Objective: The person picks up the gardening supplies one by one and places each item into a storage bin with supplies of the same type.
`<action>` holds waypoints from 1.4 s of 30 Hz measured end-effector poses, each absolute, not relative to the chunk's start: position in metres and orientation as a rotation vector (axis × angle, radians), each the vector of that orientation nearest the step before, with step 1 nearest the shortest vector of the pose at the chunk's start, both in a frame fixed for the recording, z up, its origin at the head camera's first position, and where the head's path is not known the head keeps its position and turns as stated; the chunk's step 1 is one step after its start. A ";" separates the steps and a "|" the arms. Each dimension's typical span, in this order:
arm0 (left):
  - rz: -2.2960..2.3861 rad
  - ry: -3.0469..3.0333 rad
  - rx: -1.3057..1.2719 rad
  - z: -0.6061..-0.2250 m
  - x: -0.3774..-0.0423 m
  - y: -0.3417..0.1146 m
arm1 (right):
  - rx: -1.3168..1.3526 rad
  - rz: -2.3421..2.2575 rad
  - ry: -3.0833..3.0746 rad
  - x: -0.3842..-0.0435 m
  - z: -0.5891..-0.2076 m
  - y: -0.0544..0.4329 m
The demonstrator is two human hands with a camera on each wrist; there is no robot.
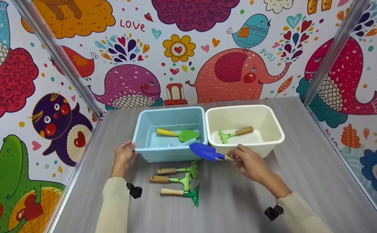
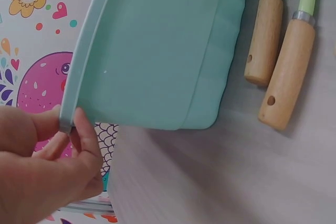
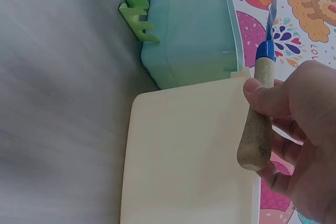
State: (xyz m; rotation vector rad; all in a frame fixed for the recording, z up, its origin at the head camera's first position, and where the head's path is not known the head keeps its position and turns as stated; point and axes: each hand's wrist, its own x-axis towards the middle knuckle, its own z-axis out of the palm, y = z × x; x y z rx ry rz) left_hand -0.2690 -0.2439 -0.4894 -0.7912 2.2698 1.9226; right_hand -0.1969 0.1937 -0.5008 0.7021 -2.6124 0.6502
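My right hand [image 1: 251,163] grips the wooden handle of a small trowel with a blue blade [image 1: 206,152]. The blade points left, over the front rim of the light blue bin [image 1: 165,155] in the head view. With thumb and fingers, my left hand [image 2: 58,156] pinches this bin's rim at its front left corner. Inside the blue bin lie a green trowel [image 1: 188,135] with a yellow handle and a pale blue piece [image 1: 187,142], partly hidden by the front rim. The cream bin [image 1: 245,108] beside it holds a light green hand rake [image 1: 224,137] with a wooden handle.
In front of the blue bin, two light green hand rakes [image 1: 169,179] and a dark green one [image 1: 193,195] lie on the grey table [image 1: 233,207], handles to the left. Behind the bins rises a wall printed with cartoon animals [image 1: 230,77]; metal posts [image 1: 324,55] stand at its corners.
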 end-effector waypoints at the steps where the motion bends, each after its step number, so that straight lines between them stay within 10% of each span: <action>1: 1.924 2.268 -0.794 -0.489 -0.269 -0.244 | 0.703 0.651 -2.617 -0.198 -0.500 0.193; 42: 1.892 2.242 -0.806 -0.488 -0.269 -0.246 | 0.714 0.723 -2.780 -0.254 -0.464 0.135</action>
